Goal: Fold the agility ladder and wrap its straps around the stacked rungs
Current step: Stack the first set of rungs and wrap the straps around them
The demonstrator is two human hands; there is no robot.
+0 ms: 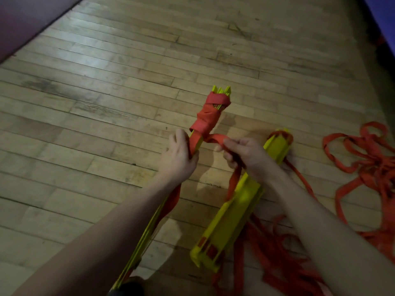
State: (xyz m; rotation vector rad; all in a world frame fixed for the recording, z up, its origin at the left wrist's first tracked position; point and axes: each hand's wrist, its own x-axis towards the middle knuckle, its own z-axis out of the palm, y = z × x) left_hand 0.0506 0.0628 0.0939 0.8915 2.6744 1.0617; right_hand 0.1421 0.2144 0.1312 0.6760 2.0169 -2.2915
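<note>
Mid-wrap, over wooden floor: loose red straps heaped right, second rung stack lying beside.
Left hand grips the yellow stacked rungs to steady them; right hand pinches the strap, probably keeping tension below finished wraps. No readable labels.

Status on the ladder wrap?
Left hand grips rung stack. Right hand pinches strap, far end wrapped. Second rung bundle lies alongside.
</note>
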